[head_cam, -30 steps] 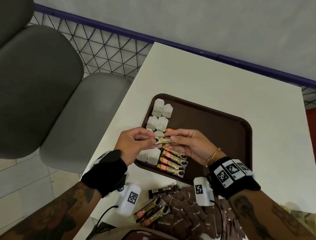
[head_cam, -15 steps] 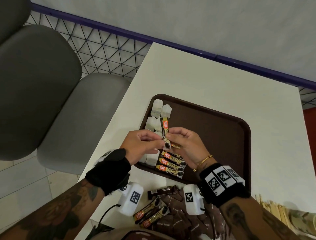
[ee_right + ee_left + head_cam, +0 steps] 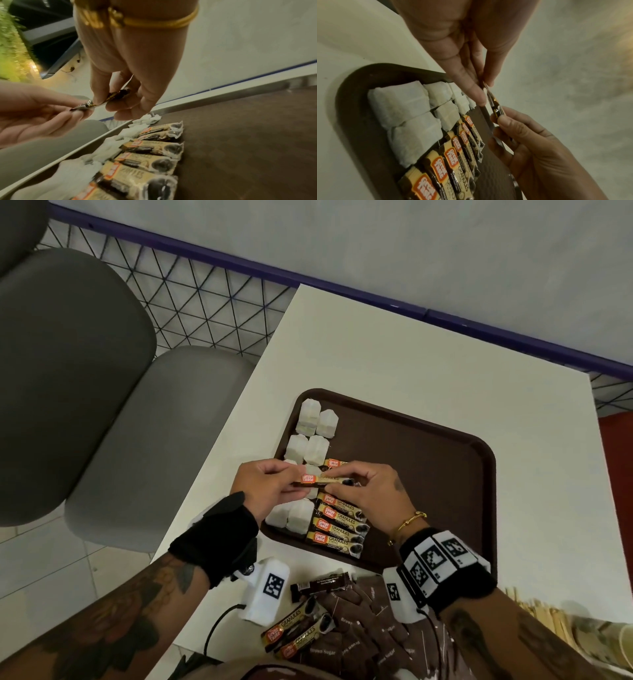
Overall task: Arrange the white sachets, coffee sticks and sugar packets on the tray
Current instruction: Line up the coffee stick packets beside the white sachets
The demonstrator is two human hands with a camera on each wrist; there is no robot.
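Observation:
A brown tray [image 3: 428, 474] lies on the white table. White sachets [image 3: 317, 422] stand in two columns along its left side, and a row of coffee sticks [image 3: 339, 529] lies beside them. Both hands hold one more coffee stick [image 3: 322, 480] level, just above that row. My left hand [image 3: 291, 478] pinches its orange end and my right hand [image 3: 346, 481] pinches its dark end. The left wrist view shows the stick [image 3: 496, 109] edge-on between the two pinches. In the right wrist view it [image 3: 109, 97] hangs above the tray floor [image 3: 240, 148].
On the table in front of the tray lie two loose coffee sticks [image 3: 298, 631], a dark stick [image 3: 322, 583] and a heap of brown sugar packets [image 3: 359, 628]. Wooden stirrers [image 3: 534, 611] lie at the near right. Grey chairs [image 3: 68, 371] stand to the left.
The held coffee stick has turned from upright to level, with its orange end now to the left. Both hands have stayed over the tray's left side.

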